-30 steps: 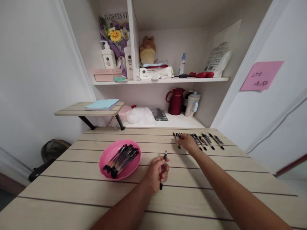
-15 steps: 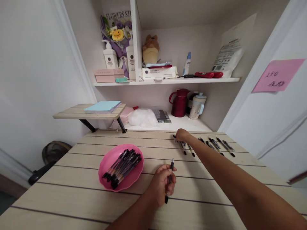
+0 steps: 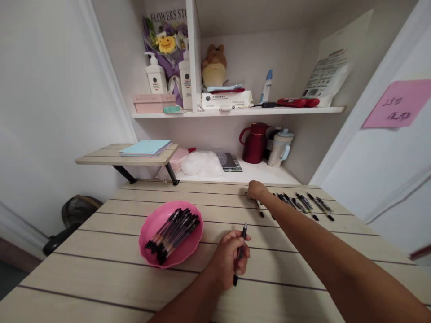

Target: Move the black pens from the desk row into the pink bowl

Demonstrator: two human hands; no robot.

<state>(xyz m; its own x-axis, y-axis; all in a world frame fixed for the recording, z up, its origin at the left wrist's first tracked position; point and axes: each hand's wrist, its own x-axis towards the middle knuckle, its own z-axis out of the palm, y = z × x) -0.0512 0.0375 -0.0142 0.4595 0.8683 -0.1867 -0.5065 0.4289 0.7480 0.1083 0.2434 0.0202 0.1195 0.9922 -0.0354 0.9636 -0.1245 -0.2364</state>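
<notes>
My left hand (image 3: 232, 255) is closed around an uncapped pen (image 3: 244, 231), holding it nearly upright above the table, its silver tip up and its black end below the fist. My right hand (image 3: 257, 190) reaches to the far side of the table. Its fingers curl down at the left end of a row of pens, and what they grip is hidden. One pen (image 3: 259, 209) sticks out from under that hand. Further right lie several more black and clear pens (image 3: 305, 205). Left of my left hand, a pink scalloped dish (image 3: 148, 224) holds a bundle of black-capped pens (image 3: 173, 233).
A small raised shelf (image 3: 101, 157) with blue paper (image 3: 146, 147) stands at the back left. Behind the table are a white plastic bag (image 3: 202, 164), a red jug (image 3: 255, 143) and a pale cup (image 3: 280, 150). An upper shelf (image 3: 235, 112) holds bottles, a plush toy and packets.
The view has shifted slightly. My left hand still grips the same pen, and my right hand stays low at the left end of the pen row with little visible movement.
</notes>
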